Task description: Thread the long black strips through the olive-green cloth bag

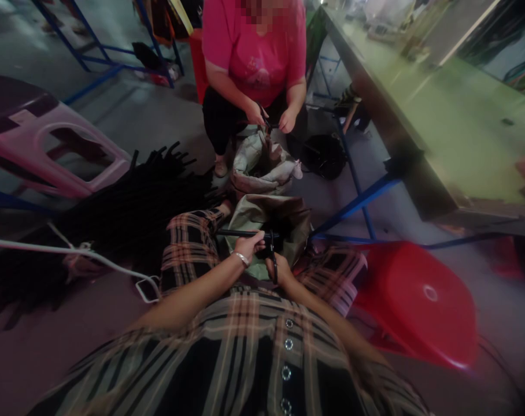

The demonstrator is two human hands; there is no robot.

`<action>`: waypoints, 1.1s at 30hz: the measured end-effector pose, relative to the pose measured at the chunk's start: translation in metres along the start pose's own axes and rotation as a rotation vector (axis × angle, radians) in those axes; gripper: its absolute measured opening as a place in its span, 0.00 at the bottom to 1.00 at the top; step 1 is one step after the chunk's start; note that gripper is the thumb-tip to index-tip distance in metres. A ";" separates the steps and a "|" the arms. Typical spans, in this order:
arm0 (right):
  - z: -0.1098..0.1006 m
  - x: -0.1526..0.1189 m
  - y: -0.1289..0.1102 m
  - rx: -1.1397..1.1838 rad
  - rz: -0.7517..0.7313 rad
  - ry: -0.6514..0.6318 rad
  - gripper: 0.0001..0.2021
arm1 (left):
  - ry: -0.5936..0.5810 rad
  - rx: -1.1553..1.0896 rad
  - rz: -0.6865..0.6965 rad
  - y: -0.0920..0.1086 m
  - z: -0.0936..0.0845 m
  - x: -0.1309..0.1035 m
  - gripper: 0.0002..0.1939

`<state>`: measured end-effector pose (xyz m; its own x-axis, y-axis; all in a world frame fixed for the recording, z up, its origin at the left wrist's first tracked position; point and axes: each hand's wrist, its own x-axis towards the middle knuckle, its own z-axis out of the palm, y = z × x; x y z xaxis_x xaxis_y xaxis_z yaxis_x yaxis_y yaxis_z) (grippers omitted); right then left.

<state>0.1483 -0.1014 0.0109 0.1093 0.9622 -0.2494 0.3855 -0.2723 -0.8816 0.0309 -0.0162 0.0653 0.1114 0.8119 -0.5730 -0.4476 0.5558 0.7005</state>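
Note:
My left hand (pixel 250 245) is closed around a thin black tube or strip (pixel 232 233), held level over an open sack. In my right hand (pixel 280 269) is a pair of scissors (pixel 272 245), its blades pointing away from me and crossing the strip just right of my left fingers. Whether the blades are apart is too small to tell. Below both hands the greenish-tan sack (pixel 249 214) stands between my knees, with dark pieces inside. A large heap of long black strips (pixel 128 202) lies on the floor to my left.
Opposite me sits a person in a pink shirt (pixel 254 58), hands over a second, whitish sack (pixel 262 182). A red stool (pixel 422 300) stands at right, a pink stool (pixel 76 124) at left. A green-topped table (pixel 418 104) with blue legs runs along the right.

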 end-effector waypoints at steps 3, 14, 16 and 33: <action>0.001 0.000 0.001 0.043 0.003 0.004 0.10 | 0.028 -0.030 0.023 0.005 -0.002 -0.001 0.14; 0.000 -0.005 -0.006 0.047 -0.033 -0.009 0.09 | 0.047 -0.022 0.025 0.002 -0.003 0.003 0.14; 0.002 -0.003 -0.002 0.047 -0.036 -0.020 0.08 | 0.021 0.010 0.045 0.003 -0.001 0.001 0.15; -0.002 -0.006 0.000 0.013 -0.047 -0.030 0.13 | 0.033 0.039 0.003 0.009 -0.002 0.001 0.13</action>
<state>0.1489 -0.1067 0.0133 0.0638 0.9737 -0.2189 0.3779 -0.2265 -0.8977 0.0248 -0.0106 0.0703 0.0802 0.8076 -0.5842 -0.4132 0.5603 0.7178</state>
